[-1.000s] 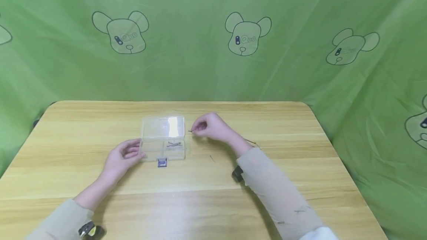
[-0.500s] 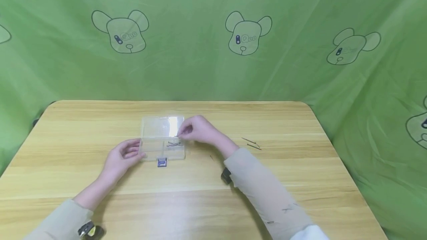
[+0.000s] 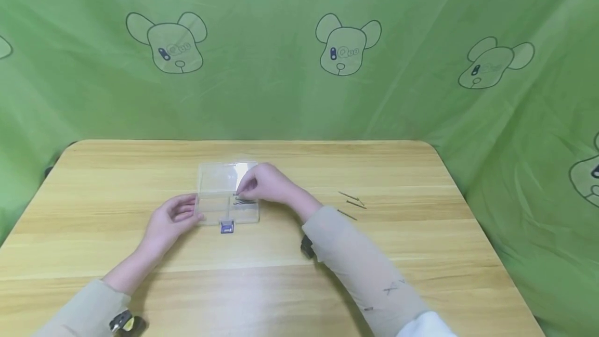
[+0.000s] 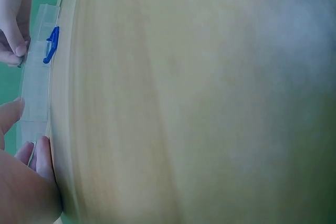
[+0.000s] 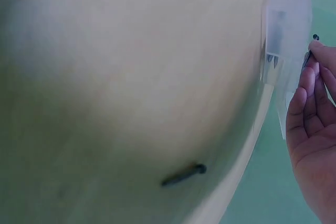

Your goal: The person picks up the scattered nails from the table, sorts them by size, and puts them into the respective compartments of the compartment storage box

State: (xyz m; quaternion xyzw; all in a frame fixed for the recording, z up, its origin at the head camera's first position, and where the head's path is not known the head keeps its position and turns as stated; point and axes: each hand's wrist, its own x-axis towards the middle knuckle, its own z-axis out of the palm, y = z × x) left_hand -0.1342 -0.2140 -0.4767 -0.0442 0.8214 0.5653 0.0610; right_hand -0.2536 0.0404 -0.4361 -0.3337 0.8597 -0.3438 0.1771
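Observation:
A clear plastic box (image 3: 212,217) with a blue latch (image 3: 226,227) lies on the table, its lid (image 3: 215,177) raised at the back. My left hand (image 3: 168,222) grips the box's left side, thumb at the front rim and fingers along the edge. Over the right compartment, my right hand (image 3: 267,183) pinches a dark screw (image 5: 316,37) between thumb and fingertips. Several screws (image 3: 244,202) lie crossed in that compartment, partly covered by the right fingertips in the head view. The left compartment shows a bare bottom.
Several loose screws (image 3: 356,204) lie on the wooden table (image 3: 187,285) to the right of the right forearm. One screw (image 5: 184,175) appears close up in the right wrist view. A green patterned curtain (image 3: 262,108) stands behind the table.
My right hand has moved left with the screw, from beside the box to over its right compartment. Loose screws formerly behind the right sleeve now show. The left hand and box have stayed put.

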